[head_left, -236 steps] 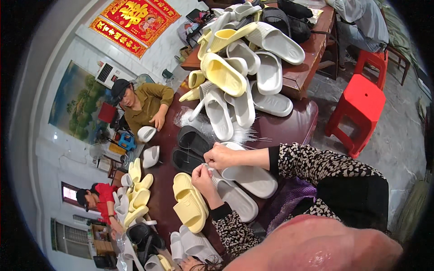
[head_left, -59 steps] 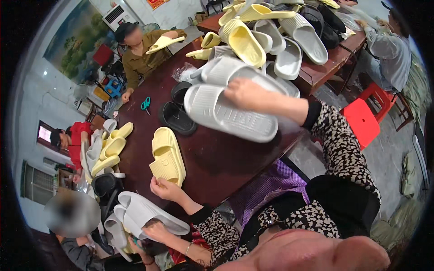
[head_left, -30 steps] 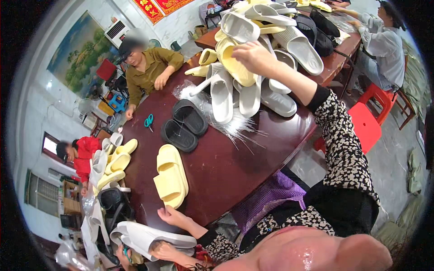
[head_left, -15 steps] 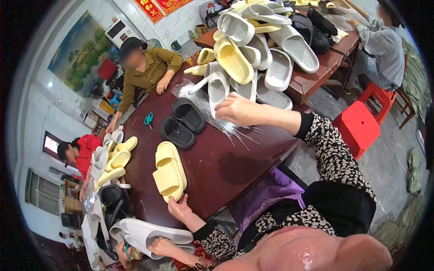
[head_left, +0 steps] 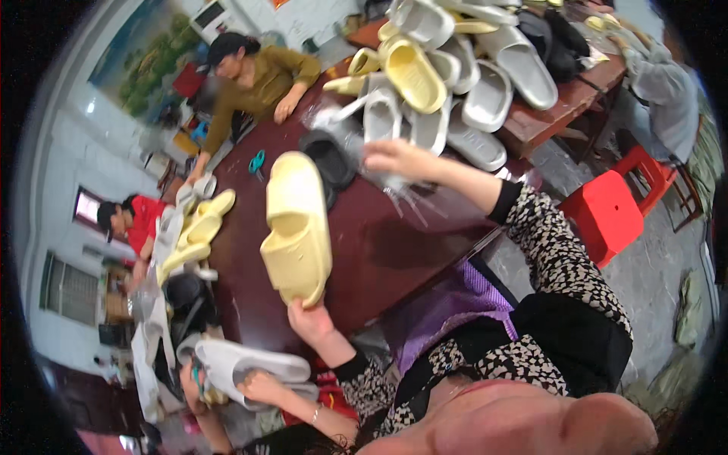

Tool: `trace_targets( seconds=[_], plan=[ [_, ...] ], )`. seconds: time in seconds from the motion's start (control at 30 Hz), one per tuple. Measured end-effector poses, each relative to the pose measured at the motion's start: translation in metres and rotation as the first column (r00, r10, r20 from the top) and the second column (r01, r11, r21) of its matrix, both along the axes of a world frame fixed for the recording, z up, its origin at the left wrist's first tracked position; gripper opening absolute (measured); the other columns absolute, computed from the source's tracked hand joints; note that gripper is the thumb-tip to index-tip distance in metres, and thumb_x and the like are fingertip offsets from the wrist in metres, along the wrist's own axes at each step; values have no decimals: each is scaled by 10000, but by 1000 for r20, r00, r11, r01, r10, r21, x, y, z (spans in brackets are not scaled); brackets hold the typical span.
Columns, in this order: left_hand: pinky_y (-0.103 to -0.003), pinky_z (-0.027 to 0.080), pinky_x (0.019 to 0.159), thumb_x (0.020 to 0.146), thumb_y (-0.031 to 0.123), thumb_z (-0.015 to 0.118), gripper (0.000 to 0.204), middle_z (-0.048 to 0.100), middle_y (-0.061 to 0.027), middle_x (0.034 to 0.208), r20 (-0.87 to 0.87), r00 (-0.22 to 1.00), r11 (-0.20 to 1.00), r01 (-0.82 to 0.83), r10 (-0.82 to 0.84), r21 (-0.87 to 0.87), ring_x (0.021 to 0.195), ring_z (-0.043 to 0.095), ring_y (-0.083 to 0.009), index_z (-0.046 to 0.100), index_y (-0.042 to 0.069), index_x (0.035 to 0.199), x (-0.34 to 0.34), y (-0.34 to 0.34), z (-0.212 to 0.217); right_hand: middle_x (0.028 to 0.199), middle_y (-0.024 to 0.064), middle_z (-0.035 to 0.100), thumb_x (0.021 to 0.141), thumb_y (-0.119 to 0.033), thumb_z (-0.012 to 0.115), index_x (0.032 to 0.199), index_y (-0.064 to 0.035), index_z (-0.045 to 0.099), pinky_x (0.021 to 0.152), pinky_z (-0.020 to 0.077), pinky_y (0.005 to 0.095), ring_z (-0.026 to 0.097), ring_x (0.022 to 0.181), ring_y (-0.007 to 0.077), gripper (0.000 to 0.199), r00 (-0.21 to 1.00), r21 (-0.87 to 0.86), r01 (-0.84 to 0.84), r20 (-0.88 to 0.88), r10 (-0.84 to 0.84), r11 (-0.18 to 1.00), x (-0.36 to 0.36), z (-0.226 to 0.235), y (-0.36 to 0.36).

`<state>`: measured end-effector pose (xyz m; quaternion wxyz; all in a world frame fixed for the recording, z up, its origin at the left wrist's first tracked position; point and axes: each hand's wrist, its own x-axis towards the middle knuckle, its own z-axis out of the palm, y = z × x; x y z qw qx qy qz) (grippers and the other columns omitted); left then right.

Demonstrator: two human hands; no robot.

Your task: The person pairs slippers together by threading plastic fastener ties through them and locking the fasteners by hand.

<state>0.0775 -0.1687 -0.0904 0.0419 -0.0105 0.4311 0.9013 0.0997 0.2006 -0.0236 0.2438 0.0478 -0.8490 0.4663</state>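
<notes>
A pair of pale yellow slippers [head_left: 297, 235], stacked together, is raised above the dark red table. My left hand [head_left: 311, 323] grips them at their near end. Over the table's right part, my right hand [head_left: 402, 159] reaches with its fingers stretched out and nothing visible in them. Beneath and beside it lie clear plastic strips or wrapping [head_left: 406, 199], partly blurred. A pair of black slippers [head_left: 331, 161] sits just beyond the yellow pair, which partly covers it.
Grey and yellow slippers are heaped [head_left: 462, 83] at the far right. Teal scissors [head_left: 258, 162] lie on the table [head_left: 371, 280]. At the lower left another person's hands [head_left: 262, 387] hold white slippers [head_left: 254, 359] and scissors. More slippers line the left edge; red stools [head_left: 603, 220] stand right.
The yellow slippers have been lifted off the table by my left hand and now overlap the black pair. My right hand's fingers have straightened from a more closed shape.
</notes>
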Motion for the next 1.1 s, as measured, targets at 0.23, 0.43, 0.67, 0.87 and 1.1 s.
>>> trace_targets(
  seconds=[0.23, 0.43, 0.67, 0.87, 1.1],
  plan=[
    [-457, 491, 867, 836, 66, 433, 430, 502, -166, 1228, -3, 994, 993, 111, -111, -32, 1083, 540, -302, 430, -41, 1253, 11, 17, 3, 1003, 88, 628, 927, -367, 522, 1248, 12, 494, 671, 508, 270, 604, 840, 146, 497, 980, -657, -34, 127, 155, 753, -13, -4, -30],
    [-428, 467, 903, 866, 34, 414, 426, 496, -147, 1247, 21, 984, 983, 176, -175, -54, 1099, 533, -280, 407, -24, 1288, 14, 14, -13, 895, 61, 613, 929, -362, 517, 1116, 12, 549, 603, 489, 271, 587, 737, 134, 419, 962, -684, 1, 200, 186, 730, -15, -22, -34],
    [-408, 451, 915, 905, 27, 420, 419, 475, -128, 1282, 64, 963, 961, 255, -262, 105, 1136, 504, -267, 375, -24, 1318, 27, 23, -8, 790, 61, 596, 927, -303, 506, 1012, 21, 574, 498, 458, 260, 562, 619, 126, 341, 958, -700, 148, 277, 74, 698, -7, -32, -38],
    [-388, 438, 935, 908, 28, 438, 419, 474, -122, 1283, 76, 978, 981, 194, -195, 19, 1141, 500, -248, 377, -15, 1320, 15, 22, -20, 704, 68, 573, 913, -268, 512, 943, 61, 579, 436, 426, 243, 526, 536, 121, 337, 967, -655, 165, 254, 9, 738, -2, -25, -45],
    [-370, 446, 921, 909, 23, 431, 387, 507, -123, 1243, -7, 988, 987, 157, -157, -17, 1105, 527, -229, 410, -17, 1294, 0, 36, 1, 674, 58, 580, 918, -255, 487, 923, 38, 601, 449, 421, 231, 553, 544, 124, 314, 983, -658, 182, 137, -122, 731, -7, -32, -31]
  ],
)
